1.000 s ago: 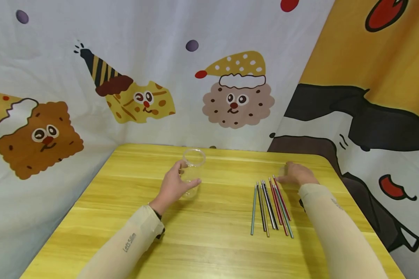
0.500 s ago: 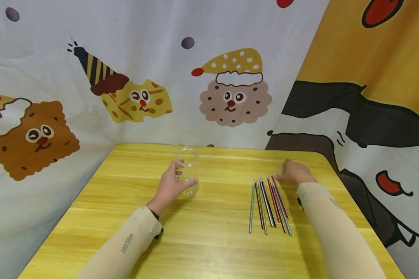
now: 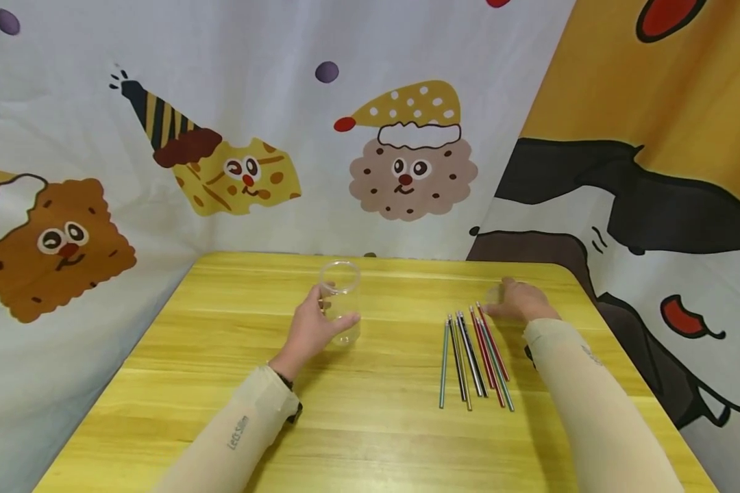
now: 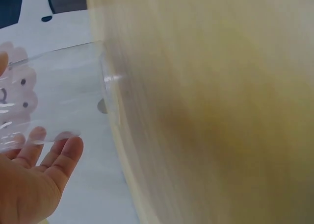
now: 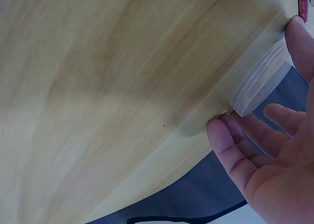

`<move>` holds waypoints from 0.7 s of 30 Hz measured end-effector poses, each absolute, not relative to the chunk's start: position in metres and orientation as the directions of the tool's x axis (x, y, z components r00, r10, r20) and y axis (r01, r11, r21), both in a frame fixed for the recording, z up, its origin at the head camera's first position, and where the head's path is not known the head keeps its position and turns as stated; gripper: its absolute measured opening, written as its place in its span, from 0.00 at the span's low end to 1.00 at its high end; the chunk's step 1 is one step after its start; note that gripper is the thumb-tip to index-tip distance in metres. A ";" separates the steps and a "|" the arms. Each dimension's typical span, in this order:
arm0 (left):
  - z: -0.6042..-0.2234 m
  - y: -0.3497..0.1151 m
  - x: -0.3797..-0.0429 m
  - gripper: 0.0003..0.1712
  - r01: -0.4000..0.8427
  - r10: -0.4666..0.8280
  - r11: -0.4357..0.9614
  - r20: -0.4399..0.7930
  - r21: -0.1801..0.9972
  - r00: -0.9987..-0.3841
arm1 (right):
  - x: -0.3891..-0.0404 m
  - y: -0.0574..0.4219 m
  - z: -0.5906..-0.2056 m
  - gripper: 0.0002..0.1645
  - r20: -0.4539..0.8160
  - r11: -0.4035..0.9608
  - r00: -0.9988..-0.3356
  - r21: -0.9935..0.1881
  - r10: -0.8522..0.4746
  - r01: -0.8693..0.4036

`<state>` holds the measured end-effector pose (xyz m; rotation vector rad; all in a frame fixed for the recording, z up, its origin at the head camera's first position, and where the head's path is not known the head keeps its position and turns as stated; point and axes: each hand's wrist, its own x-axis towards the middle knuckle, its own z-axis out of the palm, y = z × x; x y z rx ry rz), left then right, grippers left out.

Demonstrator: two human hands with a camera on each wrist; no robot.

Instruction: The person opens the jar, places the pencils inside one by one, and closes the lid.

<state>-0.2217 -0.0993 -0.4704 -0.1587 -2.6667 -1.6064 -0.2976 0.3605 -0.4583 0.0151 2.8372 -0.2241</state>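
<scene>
My left hand (image 3: 311,329) grips a clear plastic jar (image 3: 345,302), fingers on its far side and thumb across the near side. The jar stands upright with its round mouth uncovered; in the left wrist view its clear wall (image 4: 68,89) shows the backdrop through it. At the right, my right hand (image 3: 521,302) holds a round translucent lid (image 5: 260,82) by its edge, low at the tabletop. Thumb and fingers sit on opposite sides of the lid, which the hand mostly hides in the head view. Just left of this hand lie several pencils (image 3: 473,359), roughly side by side.
A wood-grain table (image 3: 358,424) spans the space under both arms. Behind it hangs a cloth backdrop (image 3: 321,226) with cartoon cookies and cheese, meeting the table's far edge. The pencils, in teal, black, gold and red, lie between the two hands.
The left hand and jar shift slightly left, then back right. The right hand stays at the lid, and the pencils lie as before. The head view drifts a little.
</scene>
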 end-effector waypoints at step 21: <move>-0.482 -0.083 -0.236 0.47 0.086 0.038 0.370 0.078 0.925 -0.996 | -0.297 0.361 -0.459 0.67 -0.284 0.986 -0.959 -0.161 0.005 0.053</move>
